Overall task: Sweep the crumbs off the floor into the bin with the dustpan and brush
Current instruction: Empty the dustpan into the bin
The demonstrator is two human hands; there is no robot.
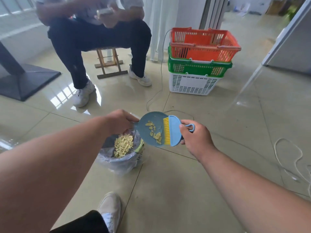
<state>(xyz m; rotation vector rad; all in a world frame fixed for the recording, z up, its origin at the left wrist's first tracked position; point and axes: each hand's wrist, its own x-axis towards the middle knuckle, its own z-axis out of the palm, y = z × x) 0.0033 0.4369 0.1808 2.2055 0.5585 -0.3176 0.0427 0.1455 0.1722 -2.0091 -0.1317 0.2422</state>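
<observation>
My left hand (120,121) grips the handle of a round blue dustpan (151,121), held tilted above the bin. Several pale yellow crumbs (154,132) lie on the pan. My right hand (196,139) holds a light blue brush (175,130) by its looped handle, its yellow bristles (166,131) pressed against the pan's right side beside the crumbs. Below and left of the pan stands a small bin (121,163) lined with a clear plastic bag, with a heap of yellow crumbs (123,146) inside.
A seated person's legs and white shoes (84,94) are just beyond the bin. Stacked orange, green and white baskets (200,64) stand at the right rear. A black table base (23,79) sits at left. Cables (286,158) trail across the tiles at right. My own shoe (110,209) is near the bottom.
</observation>
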